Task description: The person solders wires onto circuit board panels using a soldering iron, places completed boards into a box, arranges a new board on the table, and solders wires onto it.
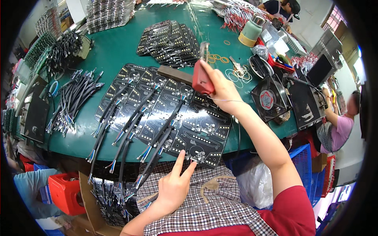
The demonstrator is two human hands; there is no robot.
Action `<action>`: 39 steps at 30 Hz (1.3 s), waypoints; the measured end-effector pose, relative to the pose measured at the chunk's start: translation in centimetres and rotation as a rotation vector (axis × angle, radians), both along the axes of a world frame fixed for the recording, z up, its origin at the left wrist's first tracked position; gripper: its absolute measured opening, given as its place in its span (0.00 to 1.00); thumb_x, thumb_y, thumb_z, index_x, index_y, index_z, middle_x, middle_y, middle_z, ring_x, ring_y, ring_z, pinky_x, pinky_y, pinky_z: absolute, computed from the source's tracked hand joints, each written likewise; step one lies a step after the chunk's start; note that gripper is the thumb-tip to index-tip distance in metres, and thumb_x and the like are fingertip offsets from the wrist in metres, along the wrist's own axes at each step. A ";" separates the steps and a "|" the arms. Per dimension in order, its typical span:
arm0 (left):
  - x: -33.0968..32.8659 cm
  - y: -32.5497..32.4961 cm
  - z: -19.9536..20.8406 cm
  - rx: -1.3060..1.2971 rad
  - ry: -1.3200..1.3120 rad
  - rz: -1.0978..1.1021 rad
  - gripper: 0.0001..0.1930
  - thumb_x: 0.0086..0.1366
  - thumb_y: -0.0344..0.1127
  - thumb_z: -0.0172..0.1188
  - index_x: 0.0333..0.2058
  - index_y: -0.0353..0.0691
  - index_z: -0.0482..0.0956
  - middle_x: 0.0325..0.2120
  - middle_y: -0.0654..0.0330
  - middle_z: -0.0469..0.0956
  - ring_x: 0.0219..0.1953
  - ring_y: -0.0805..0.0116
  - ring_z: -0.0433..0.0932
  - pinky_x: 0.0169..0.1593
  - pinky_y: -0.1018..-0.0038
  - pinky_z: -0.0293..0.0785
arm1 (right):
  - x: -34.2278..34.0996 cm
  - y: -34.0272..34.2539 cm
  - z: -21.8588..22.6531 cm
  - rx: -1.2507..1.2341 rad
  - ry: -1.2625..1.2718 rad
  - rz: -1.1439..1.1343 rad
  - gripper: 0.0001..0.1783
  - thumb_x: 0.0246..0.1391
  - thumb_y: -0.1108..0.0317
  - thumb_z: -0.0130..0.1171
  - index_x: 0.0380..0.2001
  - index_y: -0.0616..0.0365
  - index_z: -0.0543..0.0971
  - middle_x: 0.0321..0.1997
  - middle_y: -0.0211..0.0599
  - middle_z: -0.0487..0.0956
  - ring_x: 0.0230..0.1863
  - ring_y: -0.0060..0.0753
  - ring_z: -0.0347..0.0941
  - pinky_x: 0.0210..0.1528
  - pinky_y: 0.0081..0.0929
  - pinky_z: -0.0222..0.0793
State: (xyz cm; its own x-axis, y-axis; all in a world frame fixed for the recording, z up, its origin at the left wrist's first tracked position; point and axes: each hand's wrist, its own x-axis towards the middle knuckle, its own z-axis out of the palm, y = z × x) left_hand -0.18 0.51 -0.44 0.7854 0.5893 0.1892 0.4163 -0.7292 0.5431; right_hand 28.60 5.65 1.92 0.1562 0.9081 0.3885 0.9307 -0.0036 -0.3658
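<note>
My right hand [223,88] grips a red-handled soldering iron [201,76], tip pointing up and away, above a fan of black circuit boards [204,135] laid overlapping on the green table [118,47]. A thin solder wire [228,101] runs past that hand. My left hand [175,185] rests at the table's near edge, two fingers raised and touching the nearest board's lower edge. Black cables with coloured wire ends [130,137] lie across the boards and hang over the edge.
A second stack of black boards [169,41] sits further back. Loose cable bundles [75,98] lie at left. A small fan [269,98] and dark box [305,102] stand at right, rubber bands [236,72] nearby. Another person [338,126] sits right; a red crate [65,192] is below.
</note>
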 end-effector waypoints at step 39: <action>0.5 -1.6 -1.4 0.255 -0.013 0.086 0.25 0.44 0.25 0.55 0.45 0.39 0.77 0.25 0.62 0.63 0.21 0.72 0.67 0.19 0.78 0.67 | -11.9 -28.7 -4.2 -0.117 1.325 0.036 0.45 0.50 0.72 0.59 0.65 0.61 0.43 0.46 0.58 0.73 0.31 0.30 0.74 0.34 0.18 0.71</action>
State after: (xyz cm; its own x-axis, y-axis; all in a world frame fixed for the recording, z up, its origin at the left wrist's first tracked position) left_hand 0.31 -1.09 -1.81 0.7310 0.5858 0.3499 0.4770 -0.8054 0.3518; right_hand 16.66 -23.10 -2.25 0.3291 0.9370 -0.1176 -0.1257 -0.0800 -0.9888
